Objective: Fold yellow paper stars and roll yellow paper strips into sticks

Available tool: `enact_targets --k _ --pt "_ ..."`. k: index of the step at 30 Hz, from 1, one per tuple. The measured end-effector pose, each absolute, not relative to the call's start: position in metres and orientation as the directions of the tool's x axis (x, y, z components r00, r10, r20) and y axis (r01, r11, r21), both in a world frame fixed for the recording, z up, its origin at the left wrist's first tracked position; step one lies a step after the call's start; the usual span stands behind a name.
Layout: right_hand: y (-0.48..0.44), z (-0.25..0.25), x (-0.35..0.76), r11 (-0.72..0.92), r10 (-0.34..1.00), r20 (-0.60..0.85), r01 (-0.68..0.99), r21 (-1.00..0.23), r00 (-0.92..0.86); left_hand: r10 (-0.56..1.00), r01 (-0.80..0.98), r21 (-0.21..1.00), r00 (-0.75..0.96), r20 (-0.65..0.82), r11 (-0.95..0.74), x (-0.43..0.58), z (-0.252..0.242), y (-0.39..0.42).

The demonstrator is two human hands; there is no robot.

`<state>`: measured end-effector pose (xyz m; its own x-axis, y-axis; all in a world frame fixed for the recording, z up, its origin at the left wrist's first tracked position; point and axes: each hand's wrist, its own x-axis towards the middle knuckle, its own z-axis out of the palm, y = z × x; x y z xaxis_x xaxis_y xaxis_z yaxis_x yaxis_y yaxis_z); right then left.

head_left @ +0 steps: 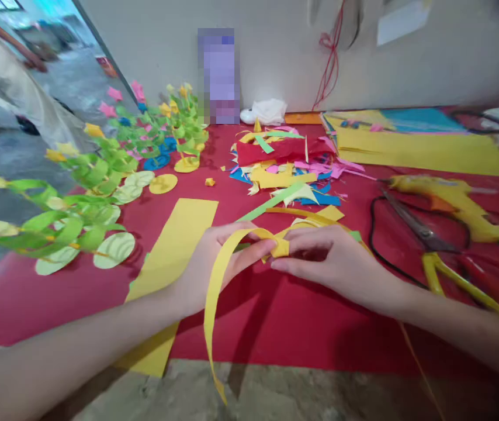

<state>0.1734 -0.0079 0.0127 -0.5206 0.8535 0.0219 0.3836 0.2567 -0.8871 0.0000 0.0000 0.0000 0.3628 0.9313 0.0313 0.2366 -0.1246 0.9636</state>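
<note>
A long yellow paper strip point(217, 286) is pinched in my left hand point(227, 248), its loose end arching over that hand and hanging down past the front of the red table. The strip's other end is folded into a small flat knot point(281, 248), which the fingers of my right hand point(323, 251) grip from the right. My fingertips almost meet at this fold. Under my left forearm lies a wide yellow paper sheet point(188, 228). Just beyond my hands are more yellow strips point(306, 216) and a light green strip point(271, 202).
Paper flowers with green curled leaves point(96, 175) stand on round bases at the left. Colourful paper scraps point(284, 169) are heaped at the back middle. To the right lie scissors point(427, 234), a yellow glue gun point(446, 196) and paper sheets point(420, 152). A person's light clothing point(17, 82) shows far left.
</note>
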Motion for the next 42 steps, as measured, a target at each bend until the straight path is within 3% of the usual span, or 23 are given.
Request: enact_targets --k 17,30,42 --pt "-0.0068 0.0088 0.1738 0.163 0.866 -0.012 0.304 -0.939 -0.500 0.923 0.274 0.936 0.370 0.109 -0.221 -0.0022 0.0038 -0.0036" --pt "-0.0050 0.0093 0.1719 0.160 0.859 0.035 0.202 -0.966 -0.510 0.922 0.268 0.938 0.370 0.109 -0.219 -0.0022 0.0028 -0.0043" --pt "-0.0071 0.0099 0.1730 0.127 0.867 -0.002 0.225 -0.966 -0.499 0.949 0.249 0.959 0.312 0.050 -0.132 -0.0015 0.0003 -0.0049"
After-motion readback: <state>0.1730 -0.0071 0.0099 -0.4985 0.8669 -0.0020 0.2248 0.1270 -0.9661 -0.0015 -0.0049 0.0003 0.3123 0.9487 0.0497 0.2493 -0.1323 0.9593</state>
